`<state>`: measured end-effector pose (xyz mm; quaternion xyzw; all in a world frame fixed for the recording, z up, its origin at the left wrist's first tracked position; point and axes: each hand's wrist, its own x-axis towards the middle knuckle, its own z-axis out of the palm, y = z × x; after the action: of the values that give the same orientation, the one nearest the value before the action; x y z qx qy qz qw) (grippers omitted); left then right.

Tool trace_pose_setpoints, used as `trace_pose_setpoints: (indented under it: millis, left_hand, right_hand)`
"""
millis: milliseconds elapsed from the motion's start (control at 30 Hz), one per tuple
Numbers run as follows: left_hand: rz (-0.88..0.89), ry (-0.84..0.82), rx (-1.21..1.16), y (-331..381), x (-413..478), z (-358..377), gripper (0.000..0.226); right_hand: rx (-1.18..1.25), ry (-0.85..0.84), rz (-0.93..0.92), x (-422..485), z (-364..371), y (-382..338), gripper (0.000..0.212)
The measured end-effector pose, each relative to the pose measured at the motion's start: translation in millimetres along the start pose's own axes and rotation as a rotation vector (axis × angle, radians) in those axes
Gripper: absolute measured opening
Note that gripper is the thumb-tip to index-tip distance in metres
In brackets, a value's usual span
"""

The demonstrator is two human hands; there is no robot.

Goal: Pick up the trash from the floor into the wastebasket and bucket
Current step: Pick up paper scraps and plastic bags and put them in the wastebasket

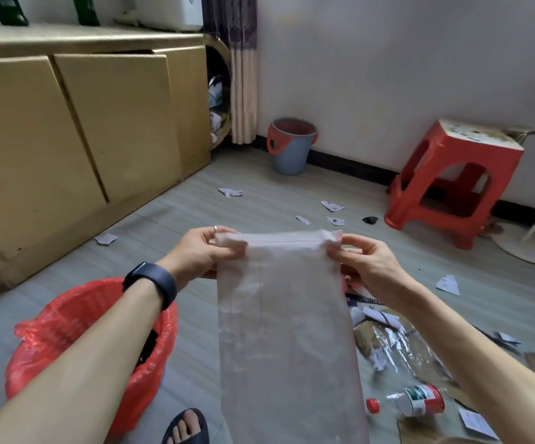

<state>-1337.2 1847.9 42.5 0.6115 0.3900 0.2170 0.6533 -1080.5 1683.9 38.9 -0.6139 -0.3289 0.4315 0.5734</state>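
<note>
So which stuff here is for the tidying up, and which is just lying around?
For the job: plastic bag pinched by left hand and right hand, wastebasket, bucket, paper scraps, bottle.
Just there: red stool, cabinet, curtain.

Home room: wooden cabinet (77,149), curtain (243,91), plastic stool (452,184).

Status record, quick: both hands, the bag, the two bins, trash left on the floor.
left hand: pinches plastic bag at top left corner
right hand: pinches its top right corner
bag state: hangs flat between the hands
wastebasket: red liner, near left
bucket: grey, red handle, by far wall
floor trash: paper scraps, bottle lying at right
</note>
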Motion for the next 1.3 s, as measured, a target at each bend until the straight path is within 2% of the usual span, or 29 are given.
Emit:
trace_pose_setpoints:
  millis: [67,167,233,333,433,467,533,567,633,700,733,833,1000,1133,1300]
  left_hand:
    - [-0.028,0.001,-0.060,0.5,-1.7,-5.6,0.031]
    - [-0.028,-0.046,-0.067,5.7,-7.1,-9.5,0.010]
    - [-0.038,-0.068,-0.094,6.4,-7.7,-11.2,0.019]
    - [-0.070,-0.110,-0.013,5.3,-7.4,-14.2,0.030]
    - [-0.120,-0.133,-0.004,6.4,-9.4,-12.8,0.028]
    - [-0.123,-0.132,0.002,5.6,-8.8,-11.8,0.028]
    - [-0.086,-0.075,0.081,4.1,-7.2,-8.1,0.020]
    - [-0.056,-0.036,0.110,3.8,-6.4,-5.3,0.014]
    - [0.001,0.040,0.101,1.1,-2.6,-3.5,0.020]
    - [0.029,0.093,0.050,0.8,-1.6,-5.0,0.029]
    - [0.038,0.102,0.038,0.0,-0.6,-6.5,0.031]
    - [0.057,0.104,0.015,-0.4,-1.3,-7.6,0.023]
    - [0.028,0.108,0.002,-0.9,-3.3,-5.7,0.024]
    - [-0.007,0.097,-0.037,1.8,-3.6,-11.6,0.025]
    - [-0.050,0.055,0.007,1.2,-4.2,-21.1,0.023]
  right_hand:
    - [0.056,0.051,0.007,2.6,0.2,-1.2,0.021]
    - [0.118,0.045,0.020,3.8,3.8,-5.6,0.017]
    - [0.183,0.002,0.016,4.8,4.9,-6.6,0.014]
    - [0.213,-0.036,0.041,7.1,2.4,-3.8,0.018]
    - [0.169,-0.106,0.171,6.6,0.1,-1.6,0.008]
    - [0.158,-0.126,0.202,7.1,-1.8,-0.1,0.014]
    - [0.050,-0.136,0.192,7.9,-3.0,3.7,0.024]
    - [-0.038,-0.116,0.155,7.6,-1.7,4.4,0.023]
    - [-0.118,-0.077,0.097,7.5,0.5,6.9,0.014]
    - [-0.060,-0.028,0.091,8.5,1.1,8.7,0.029]
    - [-0.030,0.001,0.085,8.9,0.2,8.8,0.030]
    - [-0.029,0.017,0.060,8.6,1.9,8.6,0.018]
    - [-0.003,0.009,0.061,5.5,7.1,4.7,0.009]
    - [0.151,0.052,0.081,6.5,5.3,0.4,0.019]
    - [0.207,0.003,0.142,6.4,1.7,1.1,0.026]
